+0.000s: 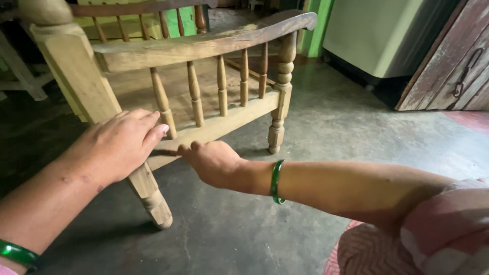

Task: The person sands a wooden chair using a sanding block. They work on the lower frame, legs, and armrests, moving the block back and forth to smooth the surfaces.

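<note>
A bare wooden chair (204,48) with turned spindles stands on the floor in front of me. My left hand (119,145) lies flat against its near front leg (147,188), fingers together and stretched toward the lower side rail (224,122). My right hand (211,160) reaches across under that rail, its fingertips touching the rail's lower edge close to the leg. Whether it holds anything small is hidden. A green bangle (276,182) circles my right wrist, and another green bangle (18,253) sits on my left wrist.
The floor is dark grey concrete (326,127). A pale green appliance (382,35) stands at the back right beside a weathered wooden door (448,66) with a metal latch. A pale wooden frame (20,76) is at the far left. My pink patterned clothing (407,244) fills the lower right.
</note>
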